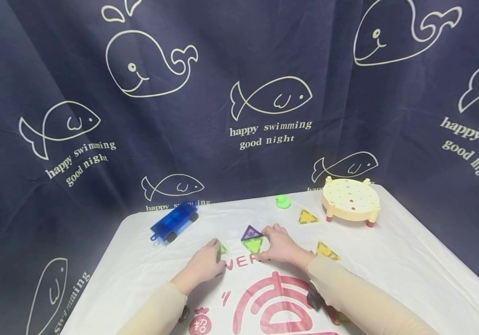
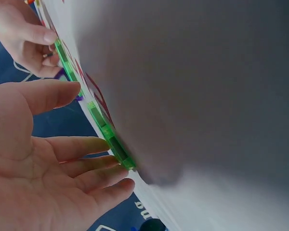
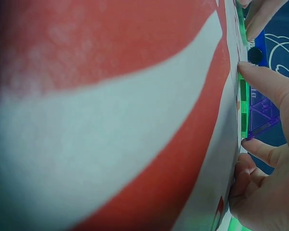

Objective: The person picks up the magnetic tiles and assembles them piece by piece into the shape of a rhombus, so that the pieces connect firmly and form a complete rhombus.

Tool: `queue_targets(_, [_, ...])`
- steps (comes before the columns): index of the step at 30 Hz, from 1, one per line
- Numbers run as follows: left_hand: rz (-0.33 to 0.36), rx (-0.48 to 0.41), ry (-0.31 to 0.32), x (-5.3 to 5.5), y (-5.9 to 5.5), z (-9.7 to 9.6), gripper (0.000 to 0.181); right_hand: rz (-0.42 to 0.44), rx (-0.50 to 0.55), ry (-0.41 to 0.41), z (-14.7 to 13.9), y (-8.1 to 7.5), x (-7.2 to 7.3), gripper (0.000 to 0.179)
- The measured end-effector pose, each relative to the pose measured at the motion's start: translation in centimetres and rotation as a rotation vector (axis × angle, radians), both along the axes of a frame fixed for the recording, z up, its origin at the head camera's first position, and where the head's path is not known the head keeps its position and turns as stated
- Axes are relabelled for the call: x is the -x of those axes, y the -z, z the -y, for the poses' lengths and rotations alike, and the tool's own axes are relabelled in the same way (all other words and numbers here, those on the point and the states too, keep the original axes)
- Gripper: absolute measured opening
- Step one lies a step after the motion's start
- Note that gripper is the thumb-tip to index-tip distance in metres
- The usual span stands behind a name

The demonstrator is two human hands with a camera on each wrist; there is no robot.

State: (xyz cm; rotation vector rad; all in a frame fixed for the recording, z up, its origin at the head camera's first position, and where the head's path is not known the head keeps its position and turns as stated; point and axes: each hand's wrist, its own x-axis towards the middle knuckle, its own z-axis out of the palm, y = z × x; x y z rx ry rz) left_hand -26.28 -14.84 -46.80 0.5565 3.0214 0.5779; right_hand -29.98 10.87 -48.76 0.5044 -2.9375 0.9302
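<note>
My left hand (image 1: 202,264) rests at a green triangular magnetic tile (image 1: 223,249). In the left wrist view its fingers are fairly straight, with the fingertips against the edge of that tile (image 2: 106,130). To the right, my right hand (image 1: 280,245) pinches a second green triangular tile (image 1: 252,244) between thumb and index finger. A purple triangular tile (image 1: 251,232) adjoins the far edge of this one. In the right wrist view the purple tile (image 3: 263,113) looks raised behind the green tile (image 3: 244,103).
A blue wheeled toy car base (image 1: 175,222) stands at the back left. Farther right are a small bright green piece (image 1: 282,202), two yellow triangular tiles (image 1: 308,217) and a cream round stand (image 1: 350,200) on short legs. Dark printed fabric (image 1: 222,93) hangs behind the white-covered table (image 1: 114,274).
</note>
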Motion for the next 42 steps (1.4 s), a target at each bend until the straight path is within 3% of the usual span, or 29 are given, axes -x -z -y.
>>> queue_targets(3, [-0.018,-0.027,0.017,-0.6,0.2,0.0,0.060,0.008,0.003,0.004,0.0,0.0,0.0,0.073])
queue_targets(6, [-0.078,-0.060,0.006,-0.4,0.5,0.1,0.054,0.007,0.003,0.003,0.0,-0.1,0.0,0.074])
queue_targets(10, [-0.127,-0.082,-0.083,0.6,0.7,0.2,0.052,-0.003,0.002,-0.009,-0.2,-0.1,0.0,0.077])
queue_targets(13, [-0.105,-0.098,-0.150,1.2,0.7,0.2,0.053,-0.004,0.003,-0.023,-0.2,0.0,0.1,0.079])
queue_targets(16, [-0.083,-0.110,-0.178,1.7,0.7,0.1,0.051,0.004,0.005,-0.032,-0.3,0.1,0.2,0.081])
queue_targets(21, [-0.072,-0.097,-0.180,2.3,0.8,0.0,0.054,0.011,0.004,-0.026,-0.2,0.1,0.3,0.082])
queue_targets(30, [0.005,-0.137,-0.205,2.8,0.4,-0.1,0.064,0.015,-0.005,-0.015,-0.3,0.1,0.5,0.081])
queue_targets(42, [-0.045,-0.142,-0.186,2.5,0.4,-0.5,0.066,0.001,0.004,-0.011,-0.3,0.4,0.5,0.079])
